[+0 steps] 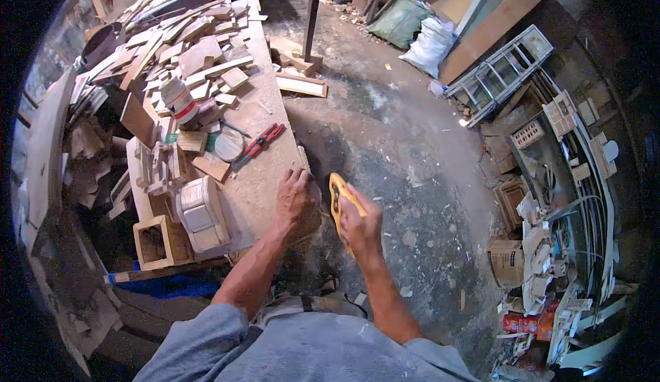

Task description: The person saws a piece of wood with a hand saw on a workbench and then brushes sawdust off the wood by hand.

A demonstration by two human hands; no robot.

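Observation:
My left hand [295,196] is pressed down at the right edge of the wooden workbench [265,155], its fingers curled. Just past its knuckles shows the end of a narrow piece of wood [302,155]; the rest is hidden under the hand. Off the bench edge, my right hand [362,224] is closed around the yellow handle [335,188] of what looks like a handsaw. Its blade cannot be made out. Red-handled pliers [265,141] lie on the bench beyond my left hand, beside a round pale lid or disc [229,145].
Wood offcuts [199,52] are heaped across the bench's far end, near a white bottle with a red label [180,100]. Small wooden boxes [161,242] stand at the near left. White sacks [430,44], a ladder-like frame [505,73] and a carton [507,262] line the right side.

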